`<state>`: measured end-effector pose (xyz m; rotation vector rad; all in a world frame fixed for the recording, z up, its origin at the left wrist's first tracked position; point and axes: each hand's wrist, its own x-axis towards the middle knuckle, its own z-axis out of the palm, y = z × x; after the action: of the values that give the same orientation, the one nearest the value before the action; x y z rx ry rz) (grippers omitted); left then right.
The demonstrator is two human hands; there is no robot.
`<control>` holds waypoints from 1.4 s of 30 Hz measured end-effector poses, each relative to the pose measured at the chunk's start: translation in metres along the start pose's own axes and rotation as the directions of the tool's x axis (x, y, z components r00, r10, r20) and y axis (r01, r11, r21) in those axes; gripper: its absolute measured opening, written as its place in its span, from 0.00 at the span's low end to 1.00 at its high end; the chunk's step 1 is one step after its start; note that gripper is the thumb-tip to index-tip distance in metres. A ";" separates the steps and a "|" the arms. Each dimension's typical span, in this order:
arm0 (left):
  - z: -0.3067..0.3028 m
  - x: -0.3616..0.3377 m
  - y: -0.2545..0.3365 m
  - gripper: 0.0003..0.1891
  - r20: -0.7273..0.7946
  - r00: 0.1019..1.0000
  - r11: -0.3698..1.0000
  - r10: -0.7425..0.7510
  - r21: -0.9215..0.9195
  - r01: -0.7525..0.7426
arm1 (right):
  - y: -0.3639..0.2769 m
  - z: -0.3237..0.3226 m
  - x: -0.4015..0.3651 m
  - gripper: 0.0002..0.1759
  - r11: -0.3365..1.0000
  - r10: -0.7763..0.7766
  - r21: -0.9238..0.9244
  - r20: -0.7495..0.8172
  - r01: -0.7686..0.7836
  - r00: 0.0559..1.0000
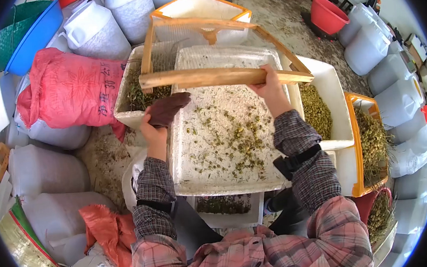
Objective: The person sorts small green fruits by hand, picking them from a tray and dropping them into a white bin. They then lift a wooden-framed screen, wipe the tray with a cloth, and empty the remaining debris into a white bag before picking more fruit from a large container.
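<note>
My right hand (272, 92) is closed around the near bar of a wooden-framed mesh sieve (204, 77), close to its right end. The sieve is tilted, its far side over the boxes behind. My left hand (154, 133) grips a dark maroon piece of cloth (168, 110), perhaps a glove, just below the frame's left end. Between my arms lies a shallow white foam tray (192, 178) with small greenish-yellow pods or buds (241, 141) and bits of stem scattered across it.
Left of the tray stands a foam box (126, 110) of dark plant scraps. At right are a foam box (339, 101) of round green pods (316, 110) and an orange-rimmed crate (353, 145) of stemmed plants. A red sack (69, 89) and several grey barrels (48, 169) surround me.
</note>
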<state>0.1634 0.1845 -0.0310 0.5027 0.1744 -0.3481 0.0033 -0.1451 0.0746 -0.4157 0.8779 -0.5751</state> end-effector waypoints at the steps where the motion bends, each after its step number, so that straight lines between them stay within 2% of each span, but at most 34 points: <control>1: 0.009 -0.012 0.012 0.20 -0.016 1.000 0.999 0.008 -0.031 -0.008 | -0.010 -0.002 -0.013 0.29 1.000 0.013 0.012 -0.023 -0.012 1.000; 4: 0.027 -0.035 0.048 0.23 -0.091 0.996 1.000 0.003 -0.015 -0.004 | -0.026 -0.017 -0.056 0.30 0.998 -0.056 0.015 0.018 0.056 0.998; 5: 0.015 -0.030 0.059 0.25 -0.128 0.988 0.996 0.081 0.040 -0.077 | -0.030 -0.026 -0.067 0.28 0.998 -0.046 0.041 0.012 0.046 0.999; 9: 0.027 -0.087 0.097 0.25 -0.089 0.995 0.991 0.040 -0.126 -0.051 | -0.034 -0.069 -0.116 0.25 0.991 -0.135 0.029 0.068 0.134 0.988; 10: 0.023 -0.099 0.100 0.25 0.166 0.985 0.984 -0.051 -0.161 0.078 | -0.036 -0.079 -0.129 0.25 0.989 -0.149 0.012 0.098 0.149 0.984; 11: 0.021 -0.110 0.105 0.26 0.412 0.902 0.964 -0.126 -0.162 0.209 | -0.037 -0.089 -0.145 0.24 0.986 -0.162 -0.005 0.130 0.165 0.978; 12: 0.021 -0.119 0.107 0.26 0.631 0.754 0.934 -0.182 -0.129 0.334 | -0.040 -0.098 -0.157 0.23 0.983 -0.175 -0.022 0.162 0.181 0.971; 13: 0.048 -0.146 0.104 0.30 0.189 0.964 0.983 -0.185 0.021 0.184 | -0.041 -0.110 -0.159 0.24 0.980 -0.192 -0.029 0.165 0.199 0.968; 16: 0.065 -0.177 0.117 0.37 0.360 0.837 0.909 -0.412 0.226 0.350 | -0.048 -0.148 -0.173 0.24 0.968 -0.209 -0.085 0.253 0.237 0.945; 17: 0.066 -0.180 0.118 0.41 0.292 0.870 0.887 -0.396 0.366 0.281 | -0.051 -0.159 -0.178 0.24 0.959 -0.222 -0.123 0.241 0.257 0.945; 21: 0.046 -0.192 0.111 0.36 0.217 0.829 0.742 -0.515 0.598 0.304 | -0.060 -0.190 -0.197 0.25 0.931 -0.203 -0.248 0.262 0.269 0.943; 24: 0.006 -0.220 0.104 0.34 0.056 0.799 0.636 -0.599 0.640 0.431 | -0.072 -0.202 -0.187 0.26 0.921 -0.156 -0.301 0.298 0.247 0.942; 27: -0.015 -0.262 0.090 0.34 0.207 0.693 0.644 -0.690 0.612 0.458 | -0.077 -0.204 -0.171 0.25 0.911 -0.106 -0.340 0.352 0.233 0.930; 30: -0.016 -0.312 0.067 0.38 0.147 0.780 0.741 -0.608 0.459 0.491 | -0.079 -0.194 -0.163 0.24 0.899 -0.111 -0.351 0.397 0.262 0.911; 33: -0.042 -0.321 0.053 0.40 0.357 0.684 0.769 -0.636 0.373 0.520 | -0.086 -0.178 -0.157 0.23 0.870 -0.085 -0.400 0.455 0.289 0.886; 36: -0.027 -0.342 0.041 0.41 0.268 0.831 0.818 -0.488 0.474 0.327 | -0.096 -0.148 -0.172 0.24 0.843 -0.075 -0.436 0.482 0.313 0.873; 37: 0.001 -0.358 0.037 0.43 0.228 0.859 0.846 -0.458 0.410 0.341 | -0.100 -0.141 -0.170 0.26 0.804 -0.083 -0.463 0.534 0.373 0.841; 40: 0.013 -0.357 0.040 0.43 0.247 0.934 0.926 -0.258 0.340 0.166 | -0.110 -0.123 -0.169 0.31 0.824 -0.029 -0.403 0.672 0.397 0.740; 41: 0.019 -0.357 0.043 0.42 0.267 0.936 0.937 -0.231 0.321 0.140 | -0.110 -0.123 -0.163 0.41 0.854 0.047 -0.392 0.713 0.342 0.700; 42: 0.026 -0.355 0.046 0.42 0.287 0.936 0.948 -0.202 0.299 0.113 | -0.105 -0.127 -0.162 0.42 0.783 -0.011 -0.478 0.629 0.397 0.778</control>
<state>-0.1466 0.3092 0.0995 0.7055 -0.1484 -0.6122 -0.2130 -0.1391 0.1564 -1.2249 0.3604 -0.3218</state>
